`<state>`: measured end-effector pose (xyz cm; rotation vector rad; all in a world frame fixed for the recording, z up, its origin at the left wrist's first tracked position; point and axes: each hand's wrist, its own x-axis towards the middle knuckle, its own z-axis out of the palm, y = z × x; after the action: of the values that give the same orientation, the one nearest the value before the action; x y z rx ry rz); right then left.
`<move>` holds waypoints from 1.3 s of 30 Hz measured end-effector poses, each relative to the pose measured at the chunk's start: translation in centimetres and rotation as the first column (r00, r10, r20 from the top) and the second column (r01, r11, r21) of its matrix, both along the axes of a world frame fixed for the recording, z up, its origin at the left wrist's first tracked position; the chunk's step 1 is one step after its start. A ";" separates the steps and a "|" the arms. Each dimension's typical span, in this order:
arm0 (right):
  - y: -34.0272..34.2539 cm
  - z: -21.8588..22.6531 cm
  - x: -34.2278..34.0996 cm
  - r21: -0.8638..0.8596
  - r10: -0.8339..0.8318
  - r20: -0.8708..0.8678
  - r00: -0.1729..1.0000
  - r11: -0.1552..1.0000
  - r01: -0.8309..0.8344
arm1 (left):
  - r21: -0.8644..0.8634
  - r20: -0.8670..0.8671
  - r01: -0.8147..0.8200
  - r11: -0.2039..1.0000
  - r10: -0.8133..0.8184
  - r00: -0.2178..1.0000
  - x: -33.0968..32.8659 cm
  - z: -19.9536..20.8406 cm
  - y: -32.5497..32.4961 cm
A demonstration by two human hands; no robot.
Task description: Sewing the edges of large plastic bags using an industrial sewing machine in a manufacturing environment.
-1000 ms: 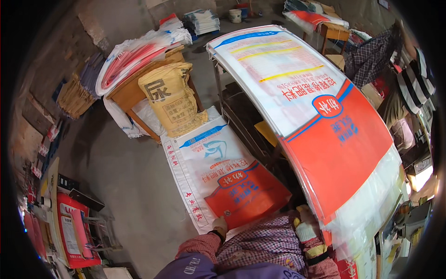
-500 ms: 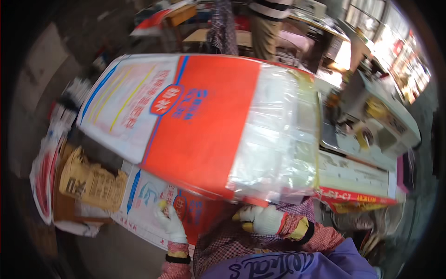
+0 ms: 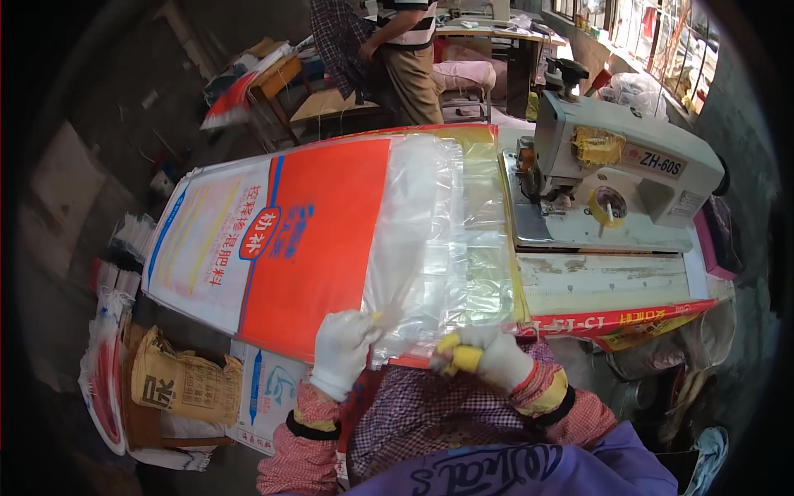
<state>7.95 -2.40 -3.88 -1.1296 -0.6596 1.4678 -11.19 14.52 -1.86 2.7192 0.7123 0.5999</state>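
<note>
A stack of flat bags (image 3: 331, 223), printed white and red with blue marks, lies across the work table in front of me. From their open right ends stick out clear plastic liners (image 3: 418, 240). My left hand (image 3: 343, 355), in a white glove, is closed at the stack's near edge, its fingertips pinching the top liner where the red print ends. Along the same edge, farther right, my right hand (image 3: 492, 357) is gloved with yellow fingertips. Its fingers are curled together on the near edge of the liners; exactly what they grip is partly hidden.
A white industrial sewing machine (image 3: 620, 165) stands right of the stack. At lower left are a torn yellow paper sack (image 3: 186, 376) in a brown box and another white printed bag (image 3: 269, 397). Beyond the table, a person (image 3: 405, 58) stands holding dark checked cloth.
My left hand has risen from the lower bag to the stack's near edge and closed on the liner. My right hand has come up to that edge. The whole view has shifted.
</note>
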 end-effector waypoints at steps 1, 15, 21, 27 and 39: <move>0.4 0.1 0.2 0.008 -0.060 -0.026 0.998 0.998 0.060 | 0.076 -0.026 0.048 0.996 -0.046 0.999 -0.7 0.3 -0.4; 5.9 3.0 0.6 -0.206 -0.061 -0.216 0.975 0.979 0.016 | 0.348 -0.240 0.328 0.878 -0.255 0.937 -7.4 7.1 -4.6; 7.4 1.2 0.6 -0.241 -0.078 -0.153 0.985 0.970 0.039 | 0.294 -0.182 0.410 0.864 -0.371 0.911 -8.4 6.9 -4.7; 10.9 0.7 -0.6 -0.073 -0.162 0.125 0.979 0.982 0.172 | -0.121 -0.126 0.518 0.847 -0.530 0.838 -7.8 6.5 -2.8; 11.4 5.7 -1.3 0.109 -0.116 0.901 0.419 0.993 0.041 | -0.758 0.593 0.299 0.580 0.421 0.686 -3.9 6.5 5.0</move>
<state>6.68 8.99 1.81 -1.8784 -1.3704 0.5935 -15.12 19.55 4.60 1.3659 0.6278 0.9818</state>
